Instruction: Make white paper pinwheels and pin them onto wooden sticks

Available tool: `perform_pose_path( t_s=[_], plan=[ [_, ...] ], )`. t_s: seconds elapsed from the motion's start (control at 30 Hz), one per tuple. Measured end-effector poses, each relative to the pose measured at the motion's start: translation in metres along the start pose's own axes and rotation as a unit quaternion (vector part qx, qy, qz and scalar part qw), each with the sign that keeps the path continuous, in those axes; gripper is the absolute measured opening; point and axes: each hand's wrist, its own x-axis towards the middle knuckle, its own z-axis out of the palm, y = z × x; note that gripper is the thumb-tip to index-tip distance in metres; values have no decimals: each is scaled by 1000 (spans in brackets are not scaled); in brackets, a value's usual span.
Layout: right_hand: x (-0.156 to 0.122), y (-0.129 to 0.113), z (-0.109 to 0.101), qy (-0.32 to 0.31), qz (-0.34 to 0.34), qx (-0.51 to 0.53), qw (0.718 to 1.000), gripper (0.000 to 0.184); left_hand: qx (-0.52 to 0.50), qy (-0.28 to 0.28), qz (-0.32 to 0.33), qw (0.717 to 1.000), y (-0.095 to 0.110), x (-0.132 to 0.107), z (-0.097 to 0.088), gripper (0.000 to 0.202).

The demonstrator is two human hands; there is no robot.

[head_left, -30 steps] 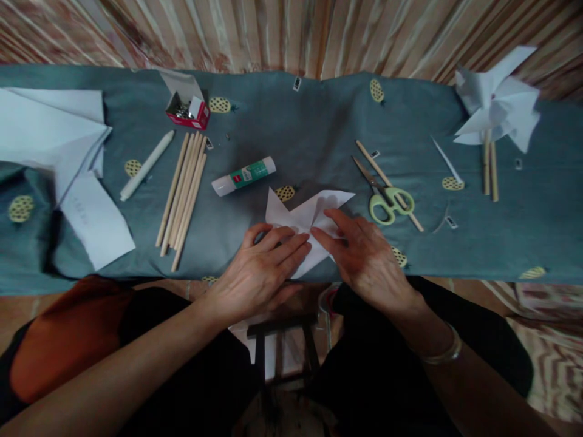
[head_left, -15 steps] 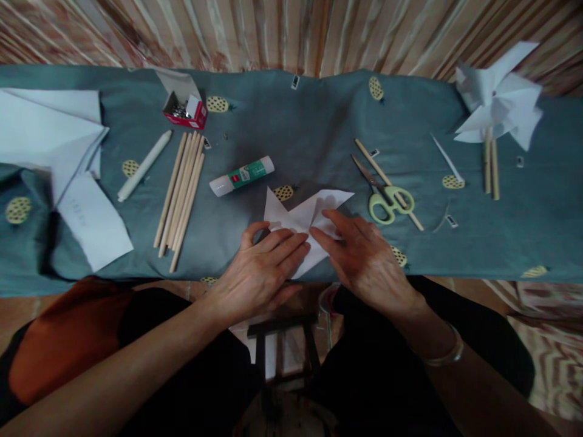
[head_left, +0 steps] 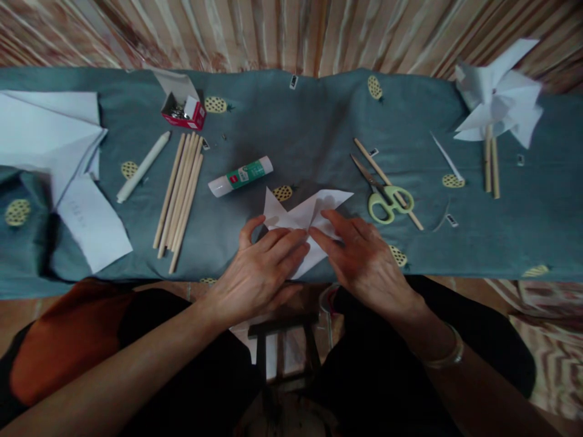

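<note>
A folded white paper shape (head_left: 310,212) with pointed flaps lies near the front edge of a table covered in blue-grey cloth (head_left: 310,127). My left hand (head_left: 259,273) lies on its left part, fingers stretched flat and pressing the paper down. My right hand (head_left: 364,258) rests on its right part, fingers extended over a flap. Both hands hide the lower half of the paper.
A glue stick (head_left: 241,176) lies just beyond the paper. Green-handled scissors (head_left: 385,197) cross a wooden stick (head_left: 387,182) to the right. Several wooden sticks (head_left: 180,191), a white rod (head_left: 143,165), a red box of pins (head_left: 184,109), paper sheets (head_left: 50,145) at left, finished pinwheels (head_left: 498,103) at far right.
Almost nothing differs; my hands stay pressed on the paper, with my fingers shifting slightly, and the camera view has drifted a little.
</note>
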Motion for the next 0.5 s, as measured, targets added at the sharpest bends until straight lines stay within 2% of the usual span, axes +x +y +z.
perform_pose_path(
  t_s=[0.17,0.5],
  plan=[
    [0,0,1,5,16,23,1000,40,5,18,13,1000,-1,0,1,48],
    [-3,0,3,13,23,35,999,40,7,-9,9,1000,-1,1,-1,51]
  ],
)
